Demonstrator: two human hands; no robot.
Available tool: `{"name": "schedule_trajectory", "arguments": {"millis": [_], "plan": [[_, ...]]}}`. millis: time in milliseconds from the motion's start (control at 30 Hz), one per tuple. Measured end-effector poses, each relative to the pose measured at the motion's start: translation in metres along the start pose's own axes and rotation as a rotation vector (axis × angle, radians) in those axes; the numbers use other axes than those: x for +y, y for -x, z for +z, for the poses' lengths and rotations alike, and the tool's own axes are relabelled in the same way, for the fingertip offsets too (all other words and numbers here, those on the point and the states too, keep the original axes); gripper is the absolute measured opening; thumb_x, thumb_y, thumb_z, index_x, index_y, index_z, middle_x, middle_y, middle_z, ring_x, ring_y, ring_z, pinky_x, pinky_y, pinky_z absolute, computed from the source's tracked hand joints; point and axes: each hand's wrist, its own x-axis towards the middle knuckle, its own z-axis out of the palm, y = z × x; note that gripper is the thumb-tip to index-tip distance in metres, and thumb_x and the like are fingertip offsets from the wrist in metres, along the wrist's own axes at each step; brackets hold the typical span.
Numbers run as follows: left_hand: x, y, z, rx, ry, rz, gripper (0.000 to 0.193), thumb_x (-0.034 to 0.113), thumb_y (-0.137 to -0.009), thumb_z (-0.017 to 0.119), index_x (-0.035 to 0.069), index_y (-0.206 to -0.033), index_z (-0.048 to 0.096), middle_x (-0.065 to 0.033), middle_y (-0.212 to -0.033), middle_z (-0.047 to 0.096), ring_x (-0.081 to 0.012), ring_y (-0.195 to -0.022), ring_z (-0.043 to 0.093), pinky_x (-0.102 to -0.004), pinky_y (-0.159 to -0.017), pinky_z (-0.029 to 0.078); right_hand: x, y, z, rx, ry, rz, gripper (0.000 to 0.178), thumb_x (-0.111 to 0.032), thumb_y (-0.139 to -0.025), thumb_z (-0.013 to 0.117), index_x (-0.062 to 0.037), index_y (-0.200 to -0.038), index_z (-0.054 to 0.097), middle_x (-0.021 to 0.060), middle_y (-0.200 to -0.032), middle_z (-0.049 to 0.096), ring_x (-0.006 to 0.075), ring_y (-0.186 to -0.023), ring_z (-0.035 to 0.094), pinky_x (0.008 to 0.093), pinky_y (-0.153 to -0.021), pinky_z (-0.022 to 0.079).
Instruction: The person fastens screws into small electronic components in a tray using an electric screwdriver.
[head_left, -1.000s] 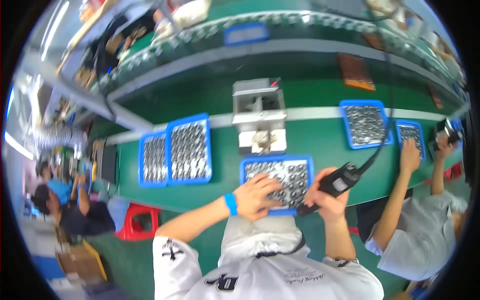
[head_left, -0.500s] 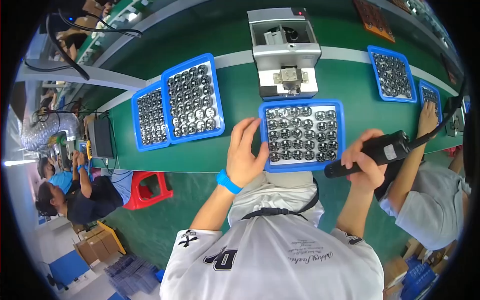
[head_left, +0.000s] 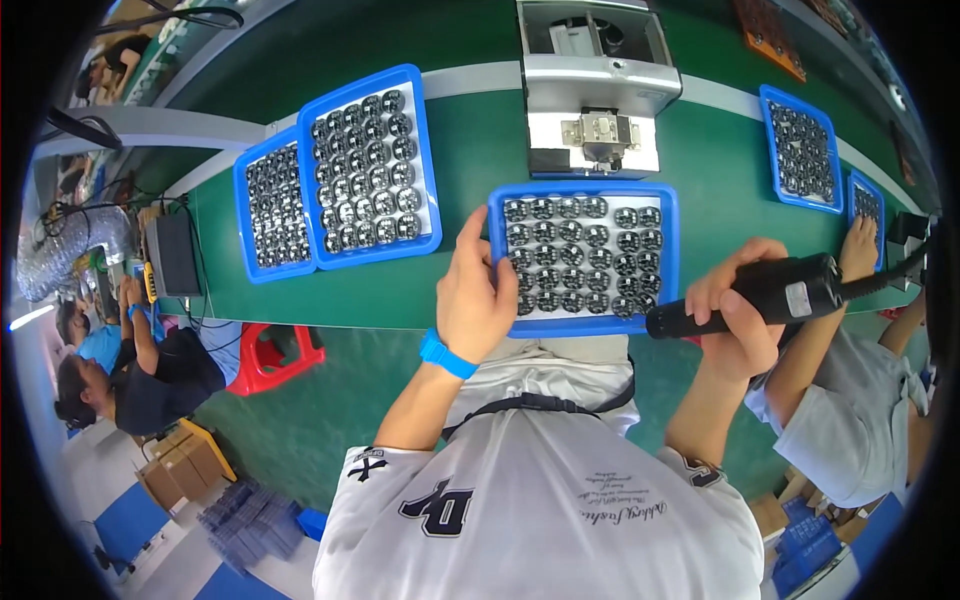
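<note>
Since a second ago, the left hand point(head_left: 472, 295) had come off the round parts point(head_left: 570, 253) to the left rim of the middle blue tray point(head_left: 585, 188), and that tray had slid a little leftward relative to the silver machine point(head_left: 600, 90). The green workbench point(head_left: 480, 130) stretched across the scene, the machine standing on it just beyond the tray. To the left lay two filled trays point(head_left: 433, 200), side by side; to the right, well apart, were two more trays point(head_left: 835, 160). The middle blue tray sat at the bench's near edge, directly before the person. A black tool point(head_left: 800, 280), cylindrical and corded, was gripped firmly in the right hand point(head_left: 740, 310), its narrow end at the tray's lower right corner — whether touching, I couldn't tell. The left hand was unclenched, fingers extended along the rim, with a blue wristband point(head_left: 447, 355) below it. Smallest were the round parts, black and silver — four columns, a wider white gap, then two columns more
</note>
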Motion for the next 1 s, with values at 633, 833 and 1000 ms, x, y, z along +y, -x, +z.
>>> {"name": "schedule_trajectory", "arguments": {"millis": [633, 833, 1000], "plan": [[0.047, -0.052, 0.030, -0.102, -0.254, 0.879, 0.034, 0.018, -0.080, 0.080, 0.008, -0.111, 0.071, -0.0071, -0.115, 0.062, -0.0285, -0.110, 0.058, -0.0434, -0.091, 0.049, -0.015, 0.022, -0.017, 0.009, 0.093, 0.009, 0.044, -0.007, -0.083, 0.066, 0.0015, -0.120, 0.043, 0.0130, -0.076, 0.056, 0.0187, -0.055, 0.055, 0.0344, -0.055, 0.050], [0.065, -0.063, 0.055, -0.021, -0.268, 0.838, 0.020, 0.016, -0.074, 0.086, 0.010, -0.090, 0.075, -0.0023, -0.089, 0.055, -0.0241, -0.085, 0.053, -0.0387, -0.070, 0.045, -0.014, 0.022, -0.013, 0.043, 0.083, 0.035, 0.043, -0.006, -0.084, 0.066, 0.0014, -0.120, 0.043, 0.0132, -0.077, 0.056, 0.0186, -0.056, 0.055, 0.0344, -0.055, 0.050], [0.064, -0.061, 0.065, -0.022, -0.240, 0.793, 0.017, 0.018, -0.076, 0.084, 0.010, -0.087, 0.074, -0.0033, -0.091, 0.055, -0.0249, -0.090, 0.054, -0.0392, -0.074, 0.046, -0.015, 0.014, -0.004, 0.087, 0.025, 0.015, 0.044, -0.002, -0.082, 0.068, 0.0020, -0.117, 0.043, 0.0134, -0.070, 0.058, 0.0190, -0.054, 0.055, 0.0335, -0.055, 0.051]]}}
